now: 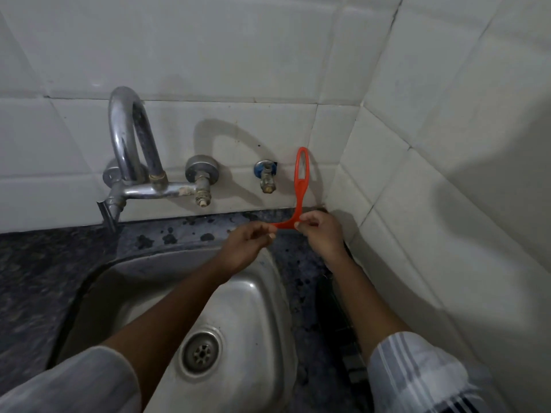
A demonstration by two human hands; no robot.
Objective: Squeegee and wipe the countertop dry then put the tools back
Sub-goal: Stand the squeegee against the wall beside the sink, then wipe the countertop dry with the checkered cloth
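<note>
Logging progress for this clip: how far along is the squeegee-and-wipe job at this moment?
Late, by the look of it. Done: cannot confirm; the dark countertop is too mottled to tell wet from dry. In hand: both hands, left hand and right hand, hold the blade end of the orange squeegee, its looped handle upright against the wall tiles near the corner, as if being put back. Left: releasing it; no cloth is visible.

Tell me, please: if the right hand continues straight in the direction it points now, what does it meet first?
Probably the tiled back wall. The right hand, pinching the orange squeegee, points toward the corner, with only a narrow strip of countertop between; depth is unclear.
</note>
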